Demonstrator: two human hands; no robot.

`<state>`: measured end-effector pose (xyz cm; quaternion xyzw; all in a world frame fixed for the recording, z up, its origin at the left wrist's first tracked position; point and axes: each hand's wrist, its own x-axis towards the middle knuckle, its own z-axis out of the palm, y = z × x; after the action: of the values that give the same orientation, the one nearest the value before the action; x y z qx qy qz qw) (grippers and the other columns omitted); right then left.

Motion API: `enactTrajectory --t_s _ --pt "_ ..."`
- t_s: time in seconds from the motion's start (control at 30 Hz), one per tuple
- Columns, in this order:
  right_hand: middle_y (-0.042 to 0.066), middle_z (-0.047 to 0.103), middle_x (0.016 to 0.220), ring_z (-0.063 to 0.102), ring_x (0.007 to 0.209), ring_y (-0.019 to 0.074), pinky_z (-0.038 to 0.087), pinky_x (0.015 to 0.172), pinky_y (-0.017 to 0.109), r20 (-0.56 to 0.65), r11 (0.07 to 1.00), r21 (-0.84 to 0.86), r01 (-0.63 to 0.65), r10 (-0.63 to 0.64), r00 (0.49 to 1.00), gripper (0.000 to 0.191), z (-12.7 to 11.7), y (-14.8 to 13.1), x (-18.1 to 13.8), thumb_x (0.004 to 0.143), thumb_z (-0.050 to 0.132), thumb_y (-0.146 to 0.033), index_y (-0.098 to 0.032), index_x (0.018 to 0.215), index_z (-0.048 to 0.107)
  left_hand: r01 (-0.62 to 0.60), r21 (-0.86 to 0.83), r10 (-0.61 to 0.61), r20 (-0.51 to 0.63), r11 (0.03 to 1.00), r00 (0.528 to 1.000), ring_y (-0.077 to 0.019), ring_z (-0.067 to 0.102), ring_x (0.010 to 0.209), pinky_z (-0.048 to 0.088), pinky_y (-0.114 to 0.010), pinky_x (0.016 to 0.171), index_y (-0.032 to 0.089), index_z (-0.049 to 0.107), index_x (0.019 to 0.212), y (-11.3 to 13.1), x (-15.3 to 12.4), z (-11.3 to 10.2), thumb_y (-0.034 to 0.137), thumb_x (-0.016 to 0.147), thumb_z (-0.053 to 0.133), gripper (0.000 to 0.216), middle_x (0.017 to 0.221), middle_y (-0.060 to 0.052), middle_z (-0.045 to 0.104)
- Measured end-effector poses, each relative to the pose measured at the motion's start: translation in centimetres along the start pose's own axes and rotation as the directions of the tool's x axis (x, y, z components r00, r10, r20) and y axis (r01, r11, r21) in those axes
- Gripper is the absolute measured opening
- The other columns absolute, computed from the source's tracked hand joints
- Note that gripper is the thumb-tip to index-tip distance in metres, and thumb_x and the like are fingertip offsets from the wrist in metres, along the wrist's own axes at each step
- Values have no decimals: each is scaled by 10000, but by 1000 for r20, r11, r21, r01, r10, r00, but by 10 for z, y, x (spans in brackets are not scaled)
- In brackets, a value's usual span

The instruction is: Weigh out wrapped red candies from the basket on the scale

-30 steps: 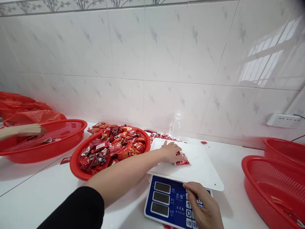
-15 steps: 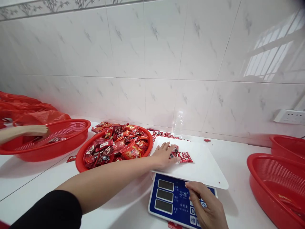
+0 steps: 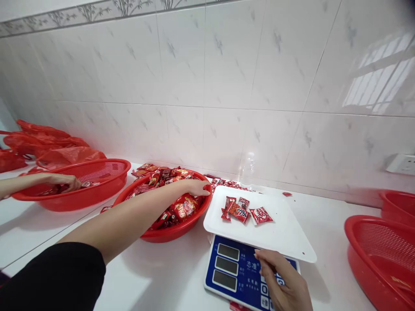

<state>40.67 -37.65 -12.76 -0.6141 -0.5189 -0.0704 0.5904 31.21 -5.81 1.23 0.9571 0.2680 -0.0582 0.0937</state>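
Observation:
My left hand (image 3: 197,188) is over the right side of a red basket (image 3: 168,235) heaped with small red candy packets (image 3: 184,207). Its thumb and a finger show apart; the other fingertips are hidden. Closed, with the fingertips pressed together, my right hand (image 3: 283,280) hovers at the keypad of a blue weighing scale (image 3: 240,272); nothing shows in it. Several red candy packets (image 3: 238,211) lie grouped on the scale's white tray (image 3: 275,239), and one candy packet (image 3: 260,215) sits just to their right.
Another person's hand (image 3: 66,183) reaches into a red basket (image 3: 112,185) on the left. Red plastic bags (image 3: 69,156) are piled behind it. Stacked red baskets (image 3: 372,259) stand at the right. Loose candy packets (image 3: 230,184) lie along the wall, beside a clear plastic object (image 3: 249,167).
My left hand has moved left from the packets on the scale tray to the candy basket, leaving the packets on the tray. My right hand stays by the keypad. The view has shifted slightly left.

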Motion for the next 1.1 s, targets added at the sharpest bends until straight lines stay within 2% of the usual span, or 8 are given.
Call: enactTrajectory --t_s 0.07,0.17,0.27,0.43,0.6,0.77,1.0,1.1 --pt "33 701 896 662 761 148 512 643 190 0 1000 19 -25 25 1000 135 2 0 -2 886 549 -280 -252 953 663 22 52 -24 42 998 999 -319 493 1222 371 -418 1019 215 462 1333 -12 -7 3 341 733 648 641 1361 -117 526" --pt "30 703 902 663 785 154 514 671 194 5 997 47 -66 66 998 137 4 1 -3 884 555 -303 -254 943 668 44 130 -47 23 991 999 -355 419 1283 341 -453 1035 214 393 1391 -12 -14 11 321 710 675 745 1433 -150 433" --pt "26 707 896 664 789 155 520 682 195 -8 994 40 -99 99 995 156 4 2 -1 881 556 -341 -251 918 678 69 193 -63 -35 979 997 -366 516 1180 405 -454 960 179 517 1284 -4 -16 16 274 764 612 536 1312 -183 548" --pt "22 710 901 666 795 149 524 694 186 -3 995 20 -101 101 995 157 2 2 1 882 556 -338 -252 925 681 68 231 -41 -117 971 992 -305 634 962 472 -372 829 196 675 1003 -4 -17 9 196 792 536 253 1063 -126 690" --pt "13 717 910 681 804 143 530 700 173 34 999 -26 -35 35 999 139 0 5 1 881 558 -287 -259 951 674 41 195 3 -218 980 976 -250 643 899 471 -316 785 227 674 977 -13 -17 -3 212 832 469 251 979 -71 712" --pt "8 720 917 691 802 140 542 691 170 82 997 -68 31 -25 996 147 -4 10 3 875 560 -242 -260 979 664 40 146 10 -325 988 946 -233 623 948 451 -306 810 229 649 1013 -12 -12 -11 234 853 458 249 1021 -61 699" --pt "2 711 932 670 836 136 513 727 177 19 997 7 -78 77 997 144 1 5 -1 884 552 -264 -270 967 669 -22 23 29 -366 999 930 -202 620 835 439 -270 726 212 655 948 -5 -10 -32 207 820 490 210 895 -33 700" --pt "-1 712 909 669 807 134 507 706 178 12 998 23 -67 66 998 137 2 2 -1 880 558 -267 -273 953 673 -67 -67 39 -355 996 934 -179 618 796 435 -246 694 185 650 972 7 -10 -35 207 821 493 219 876 -29 698"
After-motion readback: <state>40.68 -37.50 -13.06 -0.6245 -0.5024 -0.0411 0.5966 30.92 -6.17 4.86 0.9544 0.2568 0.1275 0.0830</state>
